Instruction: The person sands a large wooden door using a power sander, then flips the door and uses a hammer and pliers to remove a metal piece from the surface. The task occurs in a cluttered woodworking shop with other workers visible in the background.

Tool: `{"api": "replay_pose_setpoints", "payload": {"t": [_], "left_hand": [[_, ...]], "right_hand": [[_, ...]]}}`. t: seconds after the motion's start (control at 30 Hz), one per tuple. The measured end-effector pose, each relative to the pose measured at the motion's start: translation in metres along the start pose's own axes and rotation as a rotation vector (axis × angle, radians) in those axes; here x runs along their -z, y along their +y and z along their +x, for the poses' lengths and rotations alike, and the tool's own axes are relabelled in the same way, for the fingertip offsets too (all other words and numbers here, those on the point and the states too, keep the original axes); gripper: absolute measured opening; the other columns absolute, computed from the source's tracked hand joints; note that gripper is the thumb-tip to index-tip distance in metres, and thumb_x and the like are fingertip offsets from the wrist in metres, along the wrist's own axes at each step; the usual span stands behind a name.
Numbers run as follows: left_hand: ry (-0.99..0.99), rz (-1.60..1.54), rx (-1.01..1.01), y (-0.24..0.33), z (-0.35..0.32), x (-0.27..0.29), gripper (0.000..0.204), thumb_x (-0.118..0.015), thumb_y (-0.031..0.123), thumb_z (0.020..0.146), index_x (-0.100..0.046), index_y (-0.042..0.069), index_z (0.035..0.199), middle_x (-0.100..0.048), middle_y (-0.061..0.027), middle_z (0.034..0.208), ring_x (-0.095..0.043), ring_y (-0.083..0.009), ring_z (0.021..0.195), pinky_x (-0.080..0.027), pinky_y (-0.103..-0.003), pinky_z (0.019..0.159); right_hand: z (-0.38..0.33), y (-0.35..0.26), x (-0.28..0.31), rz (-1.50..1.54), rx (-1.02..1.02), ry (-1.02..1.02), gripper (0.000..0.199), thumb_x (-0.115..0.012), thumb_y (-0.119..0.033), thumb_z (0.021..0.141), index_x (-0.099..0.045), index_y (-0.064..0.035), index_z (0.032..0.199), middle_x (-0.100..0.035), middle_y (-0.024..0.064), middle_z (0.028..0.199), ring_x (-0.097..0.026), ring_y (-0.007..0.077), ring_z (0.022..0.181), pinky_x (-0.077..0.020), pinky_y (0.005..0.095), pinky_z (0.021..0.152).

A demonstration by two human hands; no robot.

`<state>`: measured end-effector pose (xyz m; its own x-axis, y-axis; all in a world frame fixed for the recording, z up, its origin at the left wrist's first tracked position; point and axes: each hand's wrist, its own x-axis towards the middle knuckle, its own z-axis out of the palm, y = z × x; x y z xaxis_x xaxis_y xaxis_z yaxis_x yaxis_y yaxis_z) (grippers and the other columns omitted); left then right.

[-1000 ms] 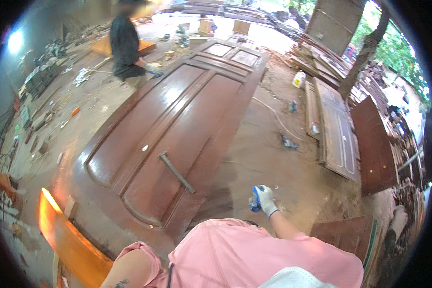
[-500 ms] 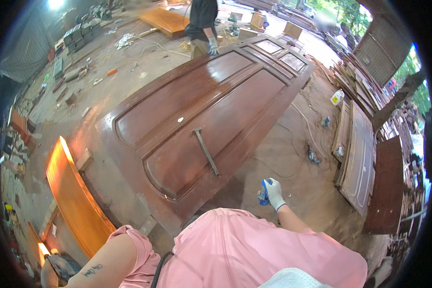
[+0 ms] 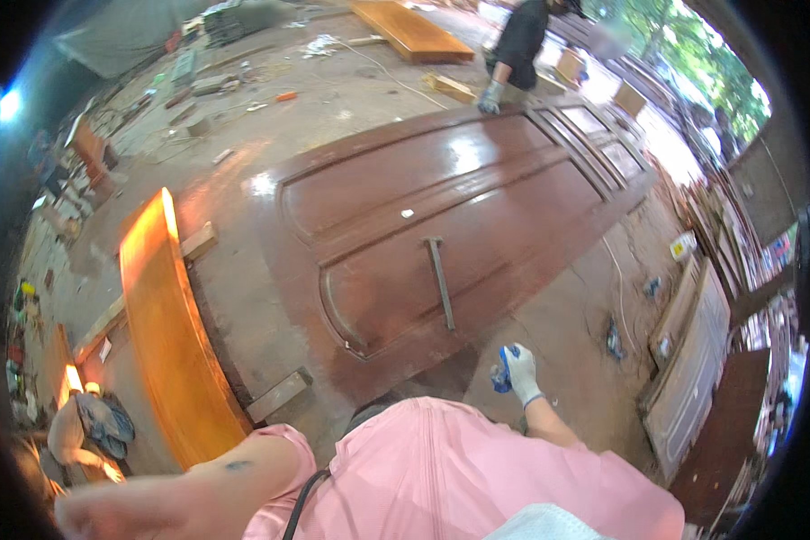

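Note:
My right hand [image 3: 521, 371], in a white glove with a blue cuff, is closed on a blue power tool [image 3: 502, 371], its exact kind hard to make out. It hangs beside the near right edge of a large brown panelled door [image 3: 369, 310]. My bare left arm [image 3: 234, 477] reaches out to the lower left; its hand is out of view. A T-shaped, hammer-like tool [image 3: 441, 283] lies on the door, with a small white piece [image 3: 407, 213] farther left. A co-worker's gloved hand [image 3: 490, 97] is at the door's far edge.
An orange-brown board [image 3: 171, 333] rests on wooden blocks at left, and another orange board [image 3: 409, 31] lies at the back. Another person [image 3: 90, 418] is low at left. Door panels [image 3: 693, 364], a blue tool [image 3: 614, 337] and a cable [image 3: 623, 288] lie to the right.
My view has turned left, so the door and boards appear farther right. My left arm has swung farther outward. The co-worker leans lower over the door's far edge. My right hand keeps the blue tool.

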<state>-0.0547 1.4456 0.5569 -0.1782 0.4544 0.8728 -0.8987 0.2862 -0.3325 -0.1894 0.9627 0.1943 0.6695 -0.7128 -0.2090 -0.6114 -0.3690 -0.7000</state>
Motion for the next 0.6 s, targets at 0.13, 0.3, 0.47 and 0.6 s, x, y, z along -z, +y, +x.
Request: {"api": "replay_pose_setpoints", "payload": {"t": [0.13, 0.3, 0.47, 0.6], "left_hand": [[0.491, -0.085, 0.092, -0.001, -0.040, -0.060, 0.034, -0.074, 0.025, 0.087, -0.069, 0.002, 0.111, -0.068, -0.0086, 0.098, -0.063, -0.0169, 0.086, -0.048, -0.028, 0.073], [0.225, -0.857, 0.810, -0.019, -0.092, -0.131, 0.031, -0.073, 0.022, 0.088, -0.067, -0.002, 0.107, -0.067, -0.0112, 0.096, -0.062, -0.0193, 0.087, -0.047, -0.031, 0.073], [0.104, -1.309, 1.005, -0.036, -0.111, -0.146, 0.029, -0.070, 0.021, 0.091, -0.065, -0.007, 0.101, -0.067, -0.0148, 0.094, -0.062, -0.0232, 0.086, -0.046, -0.034, 0.073], [0.154, -1.319, 0.990, -0.031, -0.115, -0.145, 0.028, -0.069, 0.024, 0.092, -0.064, -0.004, 0.096, -0.067, -0.0125, 0.091, -0.061, -0.0219, 0.079, -0.044, -0.033, 0.069]], "right_hand": [[0.004, 0.008, -0.018, 0.042, 0.058, -0.023, 0.025, -0.065, -0.023, 0.088, -0.062, -0.0014, 0.075, -0.059, 0.0123, 0.063, -0.054, 0.0222, 0.057, -0.0438, 0.0409, 0.058], [-0.001, 0.016, -0.012, 0.123, 0.054, -0.048, 0.024, -0.064, -0.016, 0.089, -0.059, -0.0023, 0.070, -0.055, 0.0029, 0.060, -0.050, 0.0130, 0.056, -0.0415, 0.0366, 0.053], [-0.011, 0.014, -0.020, 0.252, -0.053, -0.038, 0.025, -0.064, -0.014, 0.089, -0.057, -0.0027, 0.068, -0.053, 0.0002, 0.060, -0.047, 0.0101, 0.056, -0.0394, 0.0340, 0.052], [-0.014, 0.024, -0.024, 0.198, -0.048, -0.017, 0.025, -0.064, -0.015, 0.089, -0.056, -0.0028, 0.068, -0.053, 0.0003, 0.060, -0.045, 0.0101, 0.057, -0.0384, 0.0345, 0.052]]}}
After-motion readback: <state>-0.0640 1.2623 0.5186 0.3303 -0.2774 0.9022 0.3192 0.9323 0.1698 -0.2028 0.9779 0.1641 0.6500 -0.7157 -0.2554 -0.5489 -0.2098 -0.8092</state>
